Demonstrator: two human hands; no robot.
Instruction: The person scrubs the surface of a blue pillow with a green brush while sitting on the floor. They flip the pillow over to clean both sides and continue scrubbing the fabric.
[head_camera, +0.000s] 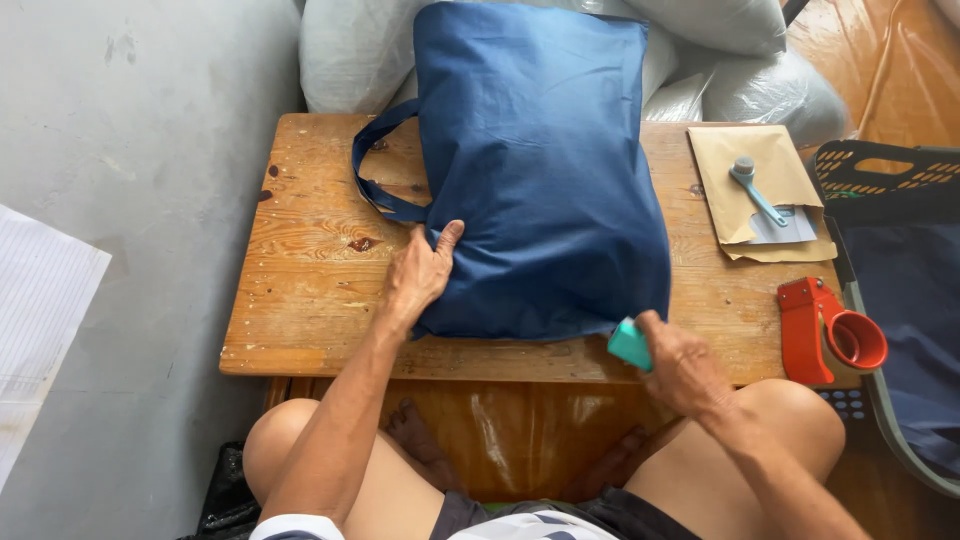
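A large dark blue fabric bag (540, 170) lies on a small wooden table (300, 290), its handle loop trailing to the left. My left hand (420, 275) rests on the bag's near left corner, fingers pressing the cloth. My right hand (680, 365) is at the bag's near right corner and grips a small teal object (630, 343) whose kind I cannot tell.
A red tape dispenser (830, 330) sits at the table's right edge. A brown paper envelope (765, 190) with a small blue tool (752, 185) on it lies at the far right. White filled sacks (350, 50) stand behind the table. A dark plastic basket (890, 180) is at right.
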